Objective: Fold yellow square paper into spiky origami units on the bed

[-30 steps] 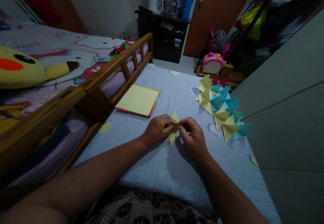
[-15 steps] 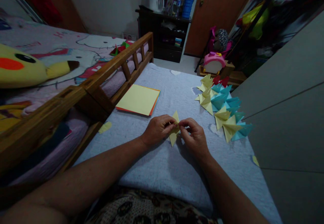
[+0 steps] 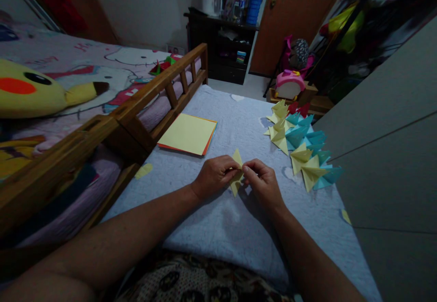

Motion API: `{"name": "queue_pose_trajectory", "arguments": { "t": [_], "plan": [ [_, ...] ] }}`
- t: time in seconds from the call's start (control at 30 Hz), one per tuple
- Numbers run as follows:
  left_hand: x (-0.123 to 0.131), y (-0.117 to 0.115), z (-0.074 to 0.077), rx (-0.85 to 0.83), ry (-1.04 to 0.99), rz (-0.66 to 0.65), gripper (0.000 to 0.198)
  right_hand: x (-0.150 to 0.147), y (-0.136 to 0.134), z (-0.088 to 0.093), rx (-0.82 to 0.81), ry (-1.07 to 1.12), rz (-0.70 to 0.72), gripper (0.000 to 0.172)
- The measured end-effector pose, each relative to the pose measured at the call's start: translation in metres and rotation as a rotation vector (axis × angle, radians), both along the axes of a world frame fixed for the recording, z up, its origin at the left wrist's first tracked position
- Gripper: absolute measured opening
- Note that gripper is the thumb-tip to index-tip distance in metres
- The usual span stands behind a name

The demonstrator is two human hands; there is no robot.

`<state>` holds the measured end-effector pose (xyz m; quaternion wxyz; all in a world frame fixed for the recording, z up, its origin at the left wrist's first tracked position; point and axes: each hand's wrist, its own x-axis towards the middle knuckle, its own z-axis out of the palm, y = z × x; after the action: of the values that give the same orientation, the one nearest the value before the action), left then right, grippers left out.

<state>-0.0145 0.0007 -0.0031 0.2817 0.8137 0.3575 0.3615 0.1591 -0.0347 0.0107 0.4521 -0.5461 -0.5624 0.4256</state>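
A folded yellow origami crane [image 3: 235, 184] is held between my two hands, just above the light blue cloth. Its pointed wings stick out toward and away from me. My left hand [image 3: 214, 176] pinches it from the left, the fingers curled around its middle. From the right, my right hand [image 3: 262, 181] grips its edge between thumb and forefinger. My fingers hide the middle of the paper. Ahead to the left lies a stack of square paper [image 3: 188, 133], yellow on top with orange and blue edges below. Several finished cranes [image 3: 312, 171], yellow, blue and red, stand at the right.
The cloth-covered surface [image 3: 211, 224] is bordered on the left by a wooden rail [image 3: 146, 94]. Beyond it a yellow plush toy [image 3: 30, 90] lies on a bed. A pale panel [image 3: 389, 156] closes the right side. A pink toy case [image 3: 289, 84] stands past the far edge.
My right thumb has shifted up against the forefinger on the yellow crane. Both hands stay in nearly the same place, and the view has shifted slightly.
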Motion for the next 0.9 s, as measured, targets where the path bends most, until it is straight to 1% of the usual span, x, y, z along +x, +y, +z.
{"name": "queue_pose_trajectory", "arguments": {
  "t": [0.13, 0.23, 0.33, 0.5, 0.7, 0.9],
  "plan": [
    [-0.0002, -0.0010, -0.0017, 0.090, 0.029, -0.033, 0.016, 0.0003, 0.0002, 0.0022, -0.062, 0.026, -0.011, 0.026],
    [0.0000, -0.0001, -0.0041, 0.183, 0.022, -0.047, 0.017, 0.0003, 0.0004, 0.0050, -0.075, -0.006, -0.018, 0.026],
    [0.0004, 0.0000, -0.0046, 0.223, 0.011, -0.045, 0.017, 0.0001, 0.0006, 0.0069, -0.078, -0.033, -0.027, 0.025],
    [0.0007, -0.0012, -0.0012, 0.186, -0.059, -0.041, 0.016, -0.0002, 0.0008, 0.0083, -0.088, -0.040, -0.044, 0.024],
    [0.0011, -0.0009, 0.0005, 0.157, -0.091, -0.031, 0.015, -0.0006, 0.0002, 0.0082, -0.082, -0.033, -0.079, 0.022],
    [0.0014, -0.0009, -0.0003, 0.152, -0.098, -0.030, 0.014, 0.0003, 0.0007, 0.0035, -0.151, 0.060, -0.069, 0.022]
  ]
}}
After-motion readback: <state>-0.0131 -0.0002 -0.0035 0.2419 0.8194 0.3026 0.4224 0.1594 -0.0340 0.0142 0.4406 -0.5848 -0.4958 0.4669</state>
